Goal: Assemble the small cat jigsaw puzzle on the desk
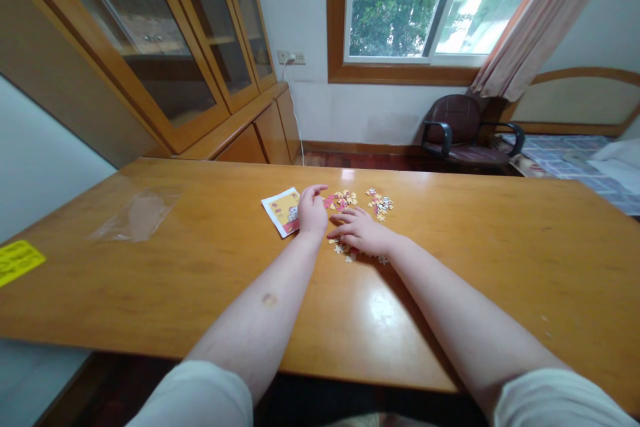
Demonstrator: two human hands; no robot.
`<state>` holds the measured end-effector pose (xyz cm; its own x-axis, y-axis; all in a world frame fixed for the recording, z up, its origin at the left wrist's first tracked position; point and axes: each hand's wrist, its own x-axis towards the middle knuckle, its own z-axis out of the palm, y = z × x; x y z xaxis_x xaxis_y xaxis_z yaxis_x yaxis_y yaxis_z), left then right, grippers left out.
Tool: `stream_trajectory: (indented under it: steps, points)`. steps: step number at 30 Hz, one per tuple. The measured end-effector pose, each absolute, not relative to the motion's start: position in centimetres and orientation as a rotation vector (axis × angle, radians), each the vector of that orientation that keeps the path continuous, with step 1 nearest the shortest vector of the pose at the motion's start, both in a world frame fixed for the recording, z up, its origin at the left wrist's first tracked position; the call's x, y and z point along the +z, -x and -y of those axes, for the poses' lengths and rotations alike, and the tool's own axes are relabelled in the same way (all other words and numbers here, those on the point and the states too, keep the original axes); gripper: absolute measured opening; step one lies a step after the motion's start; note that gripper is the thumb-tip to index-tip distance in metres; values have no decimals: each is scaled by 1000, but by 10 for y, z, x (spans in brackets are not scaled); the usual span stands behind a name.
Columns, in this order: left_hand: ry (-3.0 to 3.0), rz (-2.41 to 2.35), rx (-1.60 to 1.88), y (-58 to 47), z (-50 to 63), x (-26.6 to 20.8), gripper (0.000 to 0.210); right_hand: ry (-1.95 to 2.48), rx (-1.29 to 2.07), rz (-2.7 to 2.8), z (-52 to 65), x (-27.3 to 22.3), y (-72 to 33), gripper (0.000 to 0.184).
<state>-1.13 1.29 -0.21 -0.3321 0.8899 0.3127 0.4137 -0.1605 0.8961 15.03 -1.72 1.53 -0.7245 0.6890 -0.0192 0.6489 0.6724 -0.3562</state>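
Loose jigsaw puzzle pieces (345,200) in red, yellow and white lie in small heaps on the wooden table. My left hand (313,211) rests on its edge beside them, fingers stretched toward the pieces, and partly covers the right side of a picture card (281,211) with a yellow and red cartoon print. Over the nearer heap is my right hand (363,232), palm down with its fingers spread. It hides some of the pieces under it. To its upper right lies another cluster of pieces (380,203).
A clear plastic bag (137,215) lies on the left of the table (475,267). At the left edge is a yellow label (20,261). A glass-door cabinet (200,47) stands behind on the left. An office chair (460,130) is beyond the table's far edge.
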Motion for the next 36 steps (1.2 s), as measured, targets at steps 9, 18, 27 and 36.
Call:
stream_trajectory:
  steps: [9, 18, 27, 36]
  points:
    - [-1482, -1655, 1448, 8, -13, 1, 37, 1185, 439, 2565, 4, 6, -173, 31]
    - [-2182, -1657, 797, 6, -8, 0, 39, 1370, 275, 2406, -7, -7, -179, 31]
    - [-2358, -1637, 519, 3, -5, -1, 26, 1106, 460, 2484, 0, 4, -175, 31]
    - [-2293, -1731, 518, 5, -8, -5, 24, 1358, 422, 2462, -4, 5, -180, 31]
